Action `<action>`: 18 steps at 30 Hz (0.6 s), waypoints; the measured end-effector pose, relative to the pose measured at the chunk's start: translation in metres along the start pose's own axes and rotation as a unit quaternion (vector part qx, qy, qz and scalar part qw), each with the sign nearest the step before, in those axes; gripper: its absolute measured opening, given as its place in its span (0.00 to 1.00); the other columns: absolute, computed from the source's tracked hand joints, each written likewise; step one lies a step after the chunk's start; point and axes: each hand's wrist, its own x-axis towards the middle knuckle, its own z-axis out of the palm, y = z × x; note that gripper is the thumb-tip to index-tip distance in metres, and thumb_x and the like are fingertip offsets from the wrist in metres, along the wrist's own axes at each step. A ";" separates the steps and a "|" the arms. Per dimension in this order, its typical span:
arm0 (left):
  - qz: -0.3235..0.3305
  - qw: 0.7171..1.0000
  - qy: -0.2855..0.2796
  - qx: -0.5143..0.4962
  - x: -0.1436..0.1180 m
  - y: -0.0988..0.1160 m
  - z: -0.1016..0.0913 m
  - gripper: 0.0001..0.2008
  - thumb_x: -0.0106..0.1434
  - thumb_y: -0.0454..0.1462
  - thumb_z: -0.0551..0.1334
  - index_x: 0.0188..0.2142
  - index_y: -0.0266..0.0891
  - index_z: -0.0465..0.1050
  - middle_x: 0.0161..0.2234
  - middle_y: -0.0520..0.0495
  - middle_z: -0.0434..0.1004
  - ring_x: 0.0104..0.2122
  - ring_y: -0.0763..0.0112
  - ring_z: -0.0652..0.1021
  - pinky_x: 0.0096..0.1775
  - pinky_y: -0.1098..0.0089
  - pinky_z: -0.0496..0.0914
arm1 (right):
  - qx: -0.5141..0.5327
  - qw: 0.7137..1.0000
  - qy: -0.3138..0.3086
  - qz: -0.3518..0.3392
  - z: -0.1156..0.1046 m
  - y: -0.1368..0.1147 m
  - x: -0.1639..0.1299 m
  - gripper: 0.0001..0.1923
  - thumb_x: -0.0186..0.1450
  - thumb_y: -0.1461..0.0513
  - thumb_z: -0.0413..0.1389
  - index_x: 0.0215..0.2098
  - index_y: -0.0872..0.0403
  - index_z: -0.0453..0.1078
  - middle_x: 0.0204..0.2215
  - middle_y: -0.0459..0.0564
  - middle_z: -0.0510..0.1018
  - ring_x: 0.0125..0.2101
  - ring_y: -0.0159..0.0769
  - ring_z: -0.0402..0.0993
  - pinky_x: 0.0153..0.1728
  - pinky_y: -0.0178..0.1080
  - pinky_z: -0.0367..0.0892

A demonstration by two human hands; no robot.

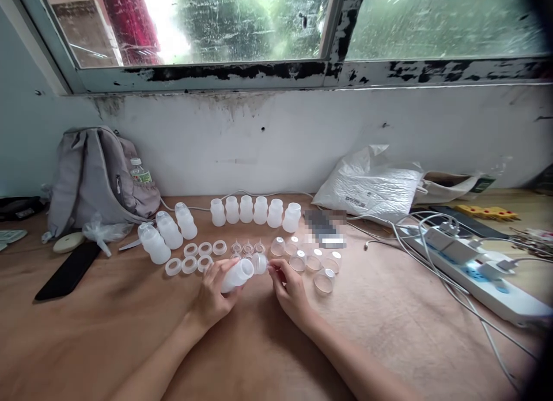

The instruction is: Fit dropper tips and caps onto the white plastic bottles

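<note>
Left hand point(215, 294) amid rings point(190, 265), caps point(323, 281)

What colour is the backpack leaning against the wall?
Light grey backpack, seen in the head view.

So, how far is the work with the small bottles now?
No bottle looks finished: six bottles stand open by the wall and three more lie at the left. In hand: the left hand holds one bottle while the right hand brings a small clear piece to its mouth. Rings, nipples and clear caps lie loose.
</note>
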 end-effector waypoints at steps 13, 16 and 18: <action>0.098 0.982 -0.017 0.164 0.001 -0.013 -0.004 0.21 0.51 0.30 0.56 0.46 0.44 0.65 0.42 0.48 0.74 0.42 0.61 0.71 0.48 0.60 0.56 | -0.070 0.993 -0.050 -0.078 -0.008 0.010 0.004 0.09 0.65 0.63 0.44 0.38 0.52 0.64 0.31 0.50 0.71 0.28 0.34 0.68 0.30 0.36 0.64; 0.091 0.983 -0.017 0.160 0.000 -0.013 -0.004 0.21 0.52 0.30 0.57 0.46 0.44 0.66 0.42 0.48 0.74 0.42 0.61 0.71 0.48 0.60 0.56 | -0.073 0.993 -0.058 -0.078 -0.007 0.010 0.004 0.08 0.65 0.63 0.44 0.38 0.52 0.64 0.31 0.50 0.71 0.28 0.34 0.68 0.30 0.35 0.64; 0.089 0.983 -0.019 0.162 0.000 -0.013 -0.005 0.20 0.52 0.30 0.56 0.46 0.43 0.66 0.43 0.47 0.74 0.42 0.61 0.71 0.48 0.60 0.56 | -0.071 0.992 -0.064 -0.079 -0.007 0.009 0.004 0.08 0.65 0.64 0.44 0.37 0.53 0.64 0.31 0.50 0.71 0.29 0.33 0.67 0.30 0.35 0.63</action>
